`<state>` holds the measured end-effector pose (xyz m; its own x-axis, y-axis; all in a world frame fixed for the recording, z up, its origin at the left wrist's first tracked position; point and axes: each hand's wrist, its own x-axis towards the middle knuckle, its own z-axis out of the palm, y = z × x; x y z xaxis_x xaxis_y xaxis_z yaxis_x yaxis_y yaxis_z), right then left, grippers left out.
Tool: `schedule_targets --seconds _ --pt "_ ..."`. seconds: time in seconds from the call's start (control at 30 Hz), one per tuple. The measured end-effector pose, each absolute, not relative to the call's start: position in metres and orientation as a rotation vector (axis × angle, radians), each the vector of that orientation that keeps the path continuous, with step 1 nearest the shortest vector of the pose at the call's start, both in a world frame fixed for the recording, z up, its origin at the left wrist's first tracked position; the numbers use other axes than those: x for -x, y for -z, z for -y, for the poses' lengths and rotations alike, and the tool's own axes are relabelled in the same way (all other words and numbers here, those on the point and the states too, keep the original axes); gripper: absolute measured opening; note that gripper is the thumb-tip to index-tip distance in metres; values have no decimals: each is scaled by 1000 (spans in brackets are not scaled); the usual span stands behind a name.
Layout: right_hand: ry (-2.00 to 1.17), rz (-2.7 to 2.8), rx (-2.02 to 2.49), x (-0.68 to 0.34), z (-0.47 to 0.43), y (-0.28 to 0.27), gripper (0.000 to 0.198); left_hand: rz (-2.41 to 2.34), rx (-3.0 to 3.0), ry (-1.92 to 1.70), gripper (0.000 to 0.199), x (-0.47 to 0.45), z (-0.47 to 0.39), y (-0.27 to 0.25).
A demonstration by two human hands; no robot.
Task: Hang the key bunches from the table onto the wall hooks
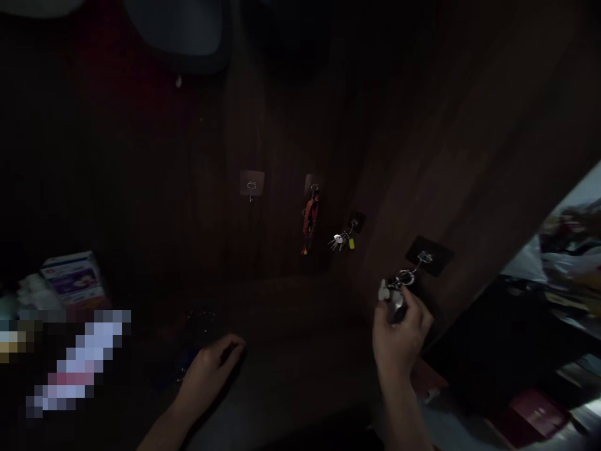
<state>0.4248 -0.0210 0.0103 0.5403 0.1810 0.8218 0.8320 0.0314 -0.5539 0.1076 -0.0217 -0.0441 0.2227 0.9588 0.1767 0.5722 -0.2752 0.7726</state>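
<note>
On the right, my right hand (404, 329) is closed on a keychain (395, 294) with a metal ring and a shiny silver piece. Its ring is at the wire of an adhesive hook (425, 257) on the side panel; whether it hangs there I cannot tell. At lower left, my left hand (211, 369) is low over the dark surface, thumb and fingers slightly bent and apart, with nothing visible in it. Beside it lie dim small metallic items (201, 316), too dark to name.
A bunch of keys (339, 239) with a yellow tag hangs on another hook, and a red strap (310, 216) on a third. A bare hook (251, 186) is further left. A white and purple box (75, 279) stands at left. Clutter (539, 407) lies at right.
</note>
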Motion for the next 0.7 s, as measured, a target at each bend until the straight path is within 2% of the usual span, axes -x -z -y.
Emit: schedule_targets --seconds 0.2,0.37,0.53,0.7 --pt "817 963 1452 -414 17 -4 19 -1425 -1929 -878 25 -107 22 42" --pt "752 1097 1461 -396 12 -1 17 -1400 -1948 -889 26 -107 21 41" --pt "468 1461 1457 -361 -1 23 19 -1409 -1992 -886 24 -106 21 41" --pt "-101 1981 1370 -326 -13 43 19 -1420 -2035 -888 21 -106 22 43"
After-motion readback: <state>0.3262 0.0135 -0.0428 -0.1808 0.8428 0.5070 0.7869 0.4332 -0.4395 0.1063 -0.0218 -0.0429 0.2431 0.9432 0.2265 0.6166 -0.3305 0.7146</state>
